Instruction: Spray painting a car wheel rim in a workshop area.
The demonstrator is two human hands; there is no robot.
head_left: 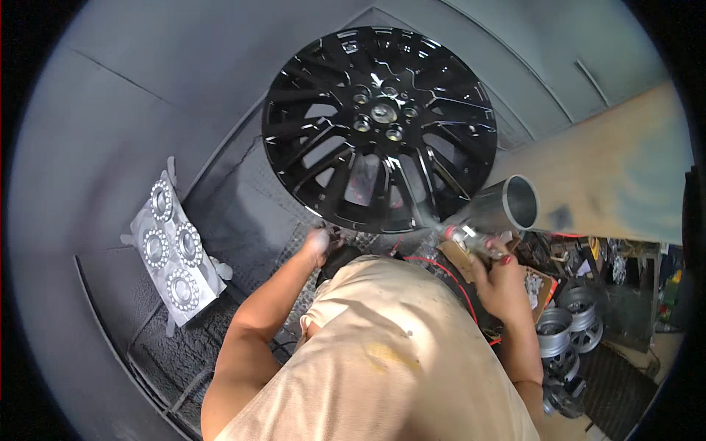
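Note:
A glossy black multi-spoke wheel (383, 176) fills the upper middle, its face turned up toward me. My right hand (504, 283) is closed round a spray gun (471, 239), which sits at the wheel's lower right edge. A metal cup (507, 202) with an open round mouth rises beside the gun. Whitish haze hangs between the gun's front and the rim. At the wheel's lower left edge, my left hand (321, 241) has its fingers curled in. What they close on, if anything, is too hidden to make out.
On the left, a pale board (198, 290) carries several silver ring-shaped parts. Bare silver wheels (555, 331) are stacked at the lower right, near a cluttered shelf (625, 279). A red hose (467, 294) runs beside my body. Grey walls (140, 132) enclose the left and back.

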